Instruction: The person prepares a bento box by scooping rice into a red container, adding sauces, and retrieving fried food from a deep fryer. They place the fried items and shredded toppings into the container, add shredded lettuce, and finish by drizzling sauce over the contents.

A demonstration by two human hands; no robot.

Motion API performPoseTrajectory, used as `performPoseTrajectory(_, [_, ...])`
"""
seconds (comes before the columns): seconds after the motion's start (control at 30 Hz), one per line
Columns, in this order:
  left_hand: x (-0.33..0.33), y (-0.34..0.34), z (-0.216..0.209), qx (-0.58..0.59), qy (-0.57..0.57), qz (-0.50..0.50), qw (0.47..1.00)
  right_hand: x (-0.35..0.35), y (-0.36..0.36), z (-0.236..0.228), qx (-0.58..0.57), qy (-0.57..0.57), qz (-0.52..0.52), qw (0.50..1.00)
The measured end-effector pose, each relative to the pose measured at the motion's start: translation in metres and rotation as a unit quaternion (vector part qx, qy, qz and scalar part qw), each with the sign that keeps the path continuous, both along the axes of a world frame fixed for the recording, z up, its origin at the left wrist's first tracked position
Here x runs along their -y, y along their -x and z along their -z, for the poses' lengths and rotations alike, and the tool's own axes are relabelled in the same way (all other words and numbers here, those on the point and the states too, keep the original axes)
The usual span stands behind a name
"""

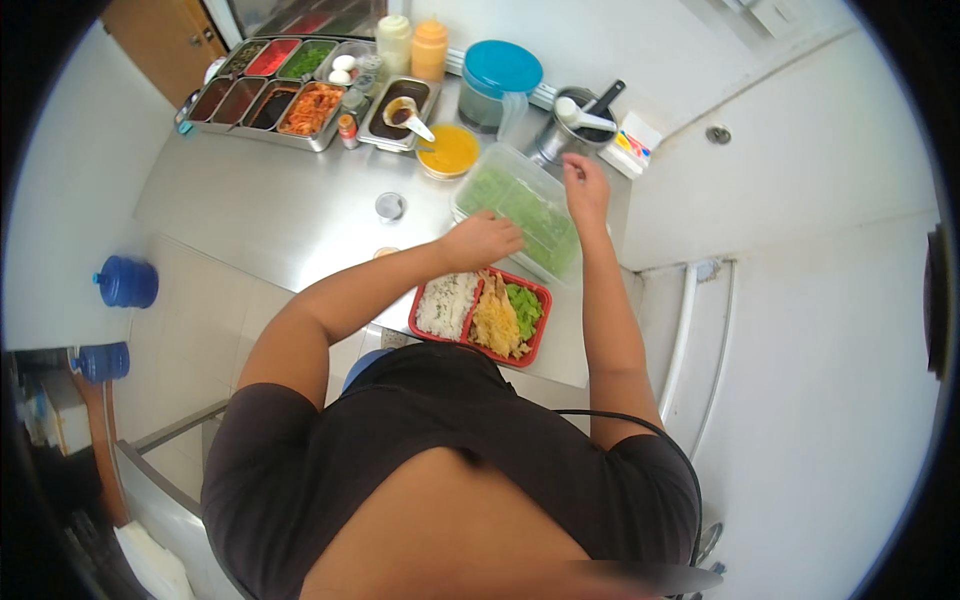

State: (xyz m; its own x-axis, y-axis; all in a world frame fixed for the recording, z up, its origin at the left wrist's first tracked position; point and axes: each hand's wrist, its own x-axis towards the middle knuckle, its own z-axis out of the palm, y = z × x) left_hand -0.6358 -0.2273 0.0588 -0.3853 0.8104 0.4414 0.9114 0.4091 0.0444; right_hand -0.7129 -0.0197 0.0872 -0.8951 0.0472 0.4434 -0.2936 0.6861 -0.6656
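A clear plastic container [541, 222] of shredded green leaves stands on the steel counter, with a see-through lid [518, 160] over it. My left hand [482, 241] lies at the lid's near edge, its fingers curled down on it. Beside the far right corner, my right hand [587, 187] is raised with bent fingers drawn together; what they hold, if anything, is too small to make out. Close to my body sits a red meal box [541, 333], holding white rice with dark specks [447, 305], fried pieces under yellow shreds [496, 322] and green leaves [524, 309].
Toppings fill a steel rack of pans [325, 143] at the far left. Behind the container are a bowl of yellow liquid [448, 151], a sauce pan with a ladle [409, 112], squeeze bottles [430, 50] and a blue-lidded pitcher [501, 68]. A white wall [800, 300] borders the right.
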Motion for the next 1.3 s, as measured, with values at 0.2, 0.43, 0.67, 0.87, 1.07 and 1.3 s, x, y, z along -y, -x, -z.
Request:
performPoseTrajectory(0.2, [-0.007, -0.002, 0.001, 0.032, -0.001, -0.081, 0.996, 0.107, 0.070, -0.014, 0.024, 0.011, -0.131, 0.991])
performPoseTrajectory(0.43, [0.076, -0.006, -0.033, 0.173, -0.153, -0.251, 0.940, 0.195, 0.114, -0.018, 0.071, 0.021, -0.178, 0.981])
performPoseTrajectory(0.67, [0.189, 0.152, -0.065, 0.111, -0.249, -0.417, 0.867, 0.166, 0.046, -0.048, 0.137, 0.233, -0.190, 0.944])
performPoseTrajectory(0.87, [0.163, 0.294, -0.065, 0.187, -0.148, -0.395, 0.887, 0.038, -0.084, -0.053, 0.202, 0.200, -0.024, 0.959])
performPoseTrajectory(1.07, [0.148, 0.348, -0.036, 0.220, -0.101, -0.416, 0.877, -0.040, -0.221, -0.060, 0.178, 0.261, 0.225, 0.922])
performPoseTrajectory(1.3, [0.164, 0.310, -0.087, 0.058, -0.043, -0.417, 0.906, -0.043, -0.264, -0.057, 0.151, 0.311, 0.266, 0.900])
